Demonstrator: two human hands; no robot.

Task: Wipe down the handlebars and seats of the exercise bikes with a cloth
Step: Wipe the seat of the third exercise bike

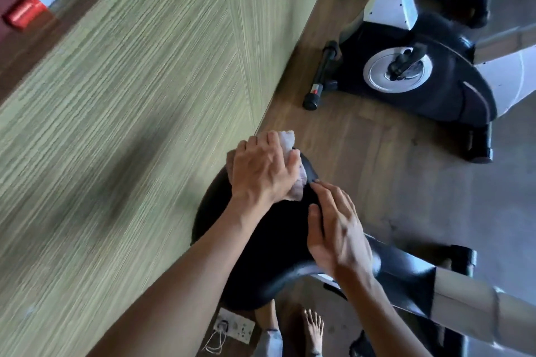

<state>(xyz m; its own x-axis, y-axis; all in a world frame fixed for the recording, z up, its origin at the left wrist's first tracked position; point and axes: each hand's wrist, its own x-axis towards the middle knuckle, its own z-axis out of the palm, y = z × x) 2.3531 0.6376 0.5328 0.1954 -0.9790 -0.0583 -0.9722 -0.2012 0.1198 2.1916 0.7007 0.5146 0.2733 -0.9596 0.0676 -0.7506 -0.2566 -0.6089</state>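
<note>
Left hand fingers: the left hand (pixel 262 166) lies on the cloth, its fingers (pixel 271 140) bent over the wad and holding it down against the saddle.
Right hand fingers: the right hand (pixel 338 229) rests on the right flank of the saddle, fingers (pixel 326 190) nearly straight and relaxed, gripping nothing.
Cloth: a pale crumpled cloth (pixel 291 166) sits under the left hand at the narrow nose end of the seat, sticking out beyond the fingertips.
Seat: a black bike saddle (pixel 272 243), directly beneath both hands, close to the wall.
Second bike: another exercise bike (pixel 417 72) stands well apart, further along the floor.
Wall: a green striped wall (pixel 130 124) runs along the left.
Floor: wood-look floor (pixel 356 142); a bare foot (pixel 314 327) and a wall socket (pixel 235 327) show near the bottom.
</note>
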